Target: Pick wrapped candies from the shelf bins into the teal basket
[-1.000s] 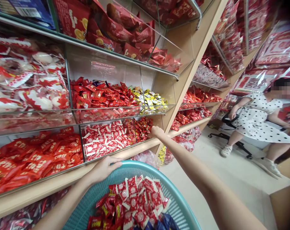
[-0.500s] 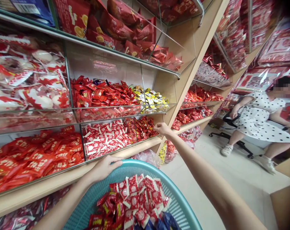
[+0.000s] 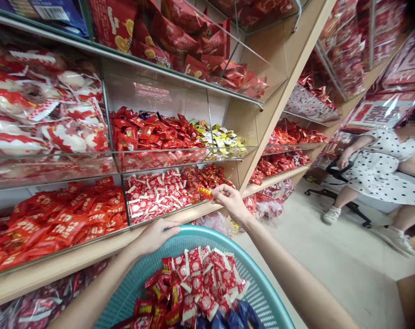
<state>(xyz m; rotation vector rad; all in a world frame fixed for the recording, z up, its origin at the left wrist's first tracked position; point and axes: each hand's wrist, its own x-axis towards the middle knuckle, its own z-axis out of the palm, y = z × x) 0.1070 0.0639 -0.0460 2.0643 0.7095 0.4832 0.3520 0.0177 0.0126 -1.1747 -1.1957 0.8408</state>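
Observation:
My left hand [image 3: 155, 235] is closed over the far rim of a teal plastic basket [image 3: 272, 292], thumb lying along the edge. Inside are red-and-white wrapped candies [image 3: 207, 278], red packets with yellow lettering [image 3: 159, 292] and dark blue packets [image 3: 241, 315]. In front of the lowest shelf, my right hand [image 3: 226, 198] pinches a small red wrapped candy [image 3: 203, 191] with yellow markings between thumb and fingertips. Just beyond it lies a bin of small red-and-gold wrapped candies [image 3: 214, 176], beside a bin of red-and-white candies [image 3: 159, 194].
Wooden shelving [image 3: 279, 91] with glass fronts holds several kinds of packaged sweets. Large orange-red packets [image 3: 63, 212] fill the lower left bin. Clear plastic bags [image 3: 217, 224] sit low under the shelf. At right a person in a dotted dress [image 3: 378, 155] sits on a wheeled chair above the pale floor [image 3: 317, 256].
My right hand has drawn back from the small-candy bin toward the basket, with a candy now showing in its fingers. My left hand stays on the rim. The view has shifted slightly.

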